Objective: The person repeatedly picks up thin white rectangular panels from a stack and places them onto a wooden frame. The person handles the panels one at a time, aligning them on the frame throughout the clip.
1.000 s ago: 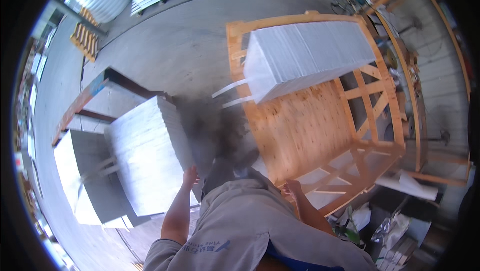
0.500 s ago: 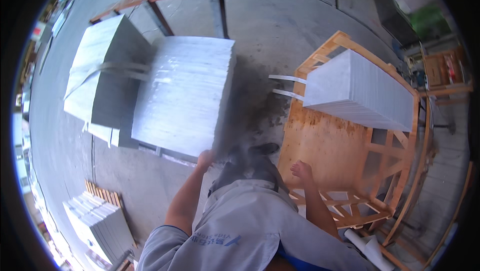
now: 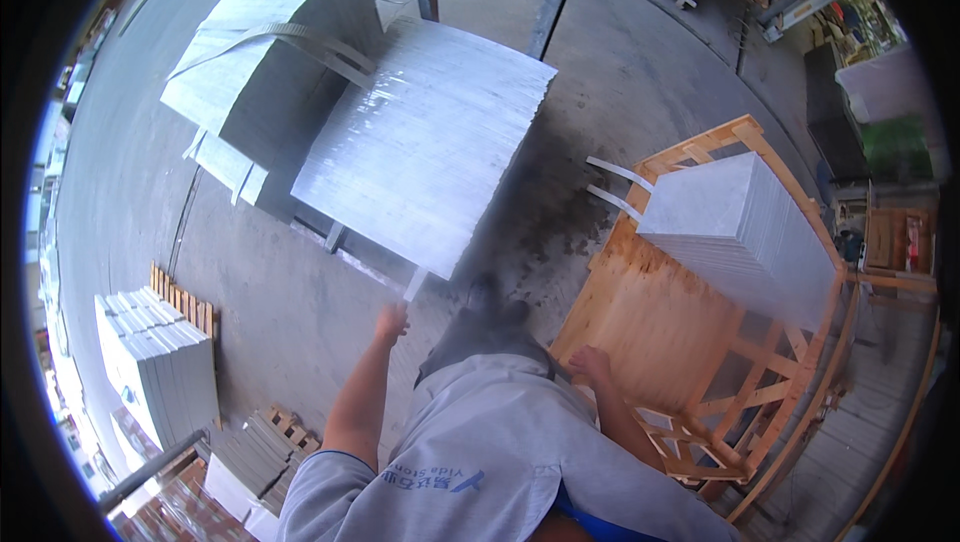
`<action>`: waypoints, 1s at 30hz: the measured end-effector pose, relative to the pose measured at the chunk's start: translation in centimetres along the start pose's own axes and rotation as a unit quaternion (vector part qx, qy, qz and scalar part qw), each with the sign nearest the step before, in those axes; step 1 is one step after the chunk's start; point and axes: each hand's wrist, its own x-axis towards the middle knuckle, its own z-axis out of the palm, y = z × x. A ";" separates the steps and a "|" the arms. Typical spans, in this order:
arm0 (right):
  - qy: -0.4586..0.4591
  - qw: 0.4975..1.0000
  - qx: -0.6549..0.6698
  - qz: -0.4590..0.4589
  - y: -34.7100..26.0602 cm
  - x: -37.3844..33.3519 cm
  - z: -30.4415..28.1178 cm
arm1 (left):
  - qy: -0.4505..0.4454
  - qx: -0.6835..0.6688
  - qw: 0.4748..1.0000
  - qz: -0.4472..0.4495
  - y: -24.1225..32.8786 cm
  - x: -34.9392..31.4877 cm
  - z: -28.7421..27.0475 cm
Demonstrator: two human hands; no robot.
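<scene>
My left hand hangs just below a short white strip that sticks out from the near corner of a stack of pale grey stone slabs. Its fingers look curled, and a small gap seems to separate them from the strip. No object shows in this hand. My right hand is low beside the near left edge of a wooden crate; its fingers are blurred, and I see nothing held. Inside the crate, at its far side, stands a block of white slabs, with two pale straps reaching out leftward.
Left of the slab stack stands a taller strapped stone block, with a metal frame behind. More slabs lean on a pallet at the left, with another stack nearer. Dark wet patches mark the concrete floor between stack and crate.
The view has turned, so the stacks sit further right and more floor shows at the lower left. My left hand is now apart from the slab corner, where the white strip shows.
</scene>
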 end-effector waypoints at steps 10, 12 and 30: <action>-0.018 0.997 -0.073 -0.027 -2.6 5.2 3.0 | 0.052 -0.037 0.996 -0.057 -6.2 -6.1 0.3; -0.022 0.998 -0.065 -0.016 -2.6 4.7 5.0 | 0.078 -0.041 0.994 -0.071 -7.2 -6.1 0.0; -0.061 0.989 -0.133 -0.006 -1.6 6.9 27.9 | 0.006 -0.147 0.989 0.010 -0.5 14.0 -5.3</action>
